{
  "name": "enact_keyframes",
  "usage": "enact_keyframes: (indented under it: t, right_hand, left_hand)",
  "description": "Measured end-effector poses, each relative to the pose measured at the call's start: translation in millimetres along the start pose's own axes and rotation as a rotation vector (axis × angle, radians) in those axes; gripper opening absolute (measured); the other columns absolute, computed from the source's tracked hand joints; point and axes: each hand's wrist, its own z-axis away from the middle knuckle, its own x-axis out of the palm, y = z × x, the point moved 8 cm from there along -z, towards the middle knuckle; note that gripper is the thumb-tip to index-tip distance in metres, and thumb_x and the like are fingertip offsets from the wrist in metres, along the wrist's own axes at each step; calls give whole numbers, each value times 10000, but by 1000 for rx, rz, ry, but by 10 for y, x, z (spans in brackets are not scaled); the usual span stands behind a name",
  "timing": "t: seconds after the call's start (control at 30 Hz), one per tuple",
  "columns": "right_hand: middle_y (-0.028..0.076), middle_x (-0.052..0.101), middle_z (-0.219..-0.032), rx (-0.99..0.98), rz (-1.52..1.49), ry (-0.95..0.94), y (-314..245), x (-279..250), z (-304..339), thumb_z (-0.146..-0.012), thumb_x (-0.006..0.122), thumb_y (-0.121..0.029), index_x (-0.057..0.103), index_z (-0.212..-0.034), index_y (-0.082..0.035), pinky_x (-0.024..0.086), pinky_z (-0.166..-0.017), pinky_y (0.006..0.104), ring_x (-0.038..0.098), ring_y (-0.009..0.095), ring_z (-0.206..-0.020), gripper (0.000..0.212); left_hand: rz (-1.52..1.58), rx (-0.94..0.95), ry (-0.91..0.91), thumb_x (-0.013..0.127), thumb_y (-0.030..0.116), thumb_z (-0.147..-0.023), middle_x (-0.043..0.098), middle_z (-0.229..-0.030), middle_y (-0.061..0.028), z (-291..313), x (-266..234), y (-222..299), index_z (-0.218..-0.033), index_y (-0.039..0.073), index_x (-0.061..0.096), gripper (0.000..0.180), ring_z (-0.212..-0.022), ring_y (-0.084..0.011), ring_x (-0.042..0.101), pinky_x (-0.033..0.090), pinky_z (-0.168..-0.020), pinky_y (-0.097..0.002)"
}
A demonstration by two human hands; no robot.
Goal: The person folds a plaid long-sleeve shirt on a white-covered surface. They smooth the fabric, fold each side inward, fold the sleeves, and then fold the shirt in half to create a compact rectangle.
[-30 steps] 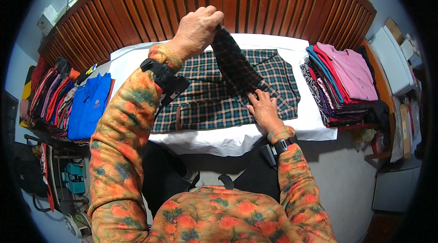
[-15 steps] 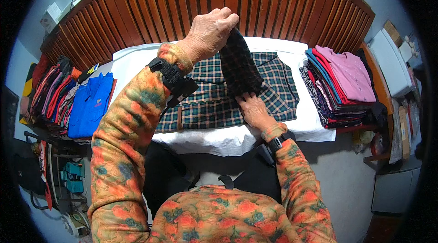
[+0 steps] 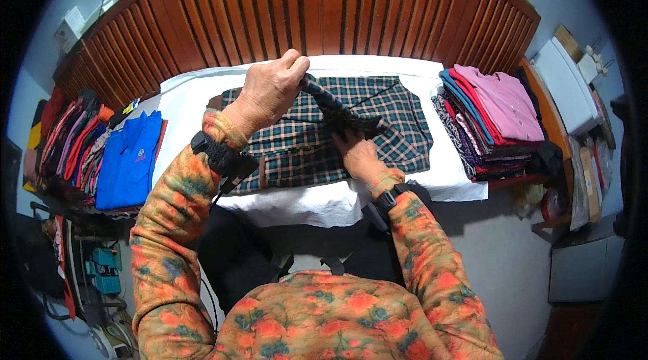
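A green, dark and pale checked plaid shirt [image 3: 412,123] lies spread and partly folded on a white cloth [image 3: 459,181]. My left hand [image 3: 266,93] is closed on the end of one sleeve [image 3: 327,105], which it holds raised above the shirt and slanting toward the left. My right hand [image 3: 361,156] lies on the shirt at the sleeve's lower end, fingers stretched out and pressing the cloth. The raised sleeve hides some of its fingertips. A brown strip [image 3: 262,171] shows at the shirt's near left part.
A folded blue shirt [image 3: 128,164] and a row of folded clothes [image 3: 71,137] lie at the left. At the right stands a stack of folded clothes [image 3: 496,110], pink on top. A slatted wooden headboard [image 3: 324,9] rises behind. A teal box [image 3: 104,269] is at lower left.
My left hand has come down and to the left with the sleeve end, so the sleeve now slants low over the shirt. My right hand stays at the sleeve's lower end.
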Motion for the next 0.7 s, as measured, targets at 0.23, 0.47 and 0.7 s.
enact_keyframes:
  t: [0.23,0.47,0.7]
  right_hand:
    - [232,568,-1342,86,-55,-157,76,87,-108,-865,535,-110,456,-1507,-209,516,-914,518,609,398,-1144,654]
    - [194,699,-985,-95,22,-157,183,-101,283,-879,551,-148,717,-1170,-142,495,-788,492,659,373,-938,335]
    - [147,592,-1058,-85,-114,-84,680,-402,873,-936,634,-333,624,-1147,-63,440,-937,468,561,335,-1042,343]
  left_hand:
    - [42,-37,7,712,117,-863,577,-921,-76,507,-100,-51,-994,61,535,227,-736,-244,670,556,-571,-343]
    - [96,-71,-83,760,69,-790,542,-893,-78,1228,-36,-138,-961,62,532,285,-734,-253,651,541,-574,-345]
    - [119,-174,-178,711,-32,-717,523,-894,-89,1832,106,-189,-940,64,508,316,-809,-301,631,542,-625,-392]
